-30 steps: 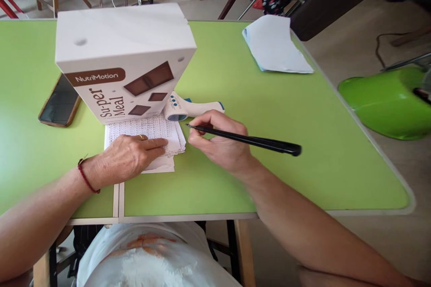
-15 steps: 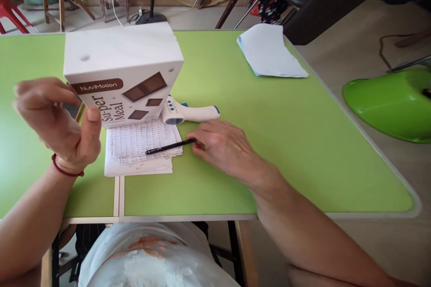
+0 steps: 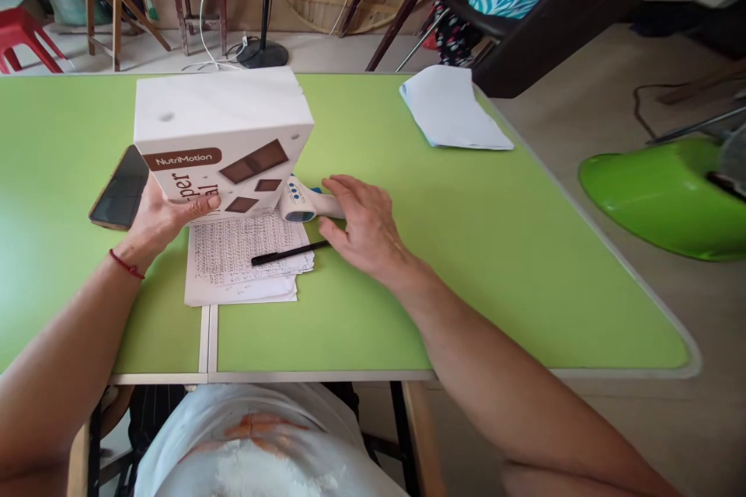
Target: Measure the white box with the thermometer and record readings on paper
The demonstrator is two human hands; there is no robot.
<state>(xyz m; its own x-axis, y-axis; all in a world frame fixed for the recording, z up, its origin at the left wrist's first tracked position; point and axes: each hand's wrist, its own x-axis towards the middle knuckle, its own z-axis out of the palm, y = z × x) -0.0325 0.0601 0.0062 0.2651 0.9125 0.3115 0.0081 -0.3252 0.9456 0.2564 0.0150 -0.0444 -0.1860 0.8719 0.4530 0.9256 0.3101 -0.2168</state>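
A white cardboard box (image 3: 224, 105) with brown "NutriMotion" print stands upright on the green table. My left hand (image 3: 160, 217) grips its lower left corner, the thumb across the front and the other fingers hidden behind. My right hand (image 3: 367, 229), thumb and fingers apart, hovers at the handle of a white infrared thermometer (image 3: 300, 202) and covers the handle's end. Below it a black pen (image 3: 288, 253) rests on handwritten sheets of paper (image 3: 248, 248), its right end by my right thumb. The box hides the far part of the sheets.
A smartphone (image 3: 120, 190) lies left of the box. Folded white paper (image 3: 448, 105) lies near the far right table edge. A bright green seat (image 3: 664, 198) stands beyond the right edge; a black stand base (image 3: 263, 54) is on the floor behind.
My left hand has come in from the left and taken hold of the box. My right hand has let go of the pen and moved up to the thermometer handle, fingers spreading.
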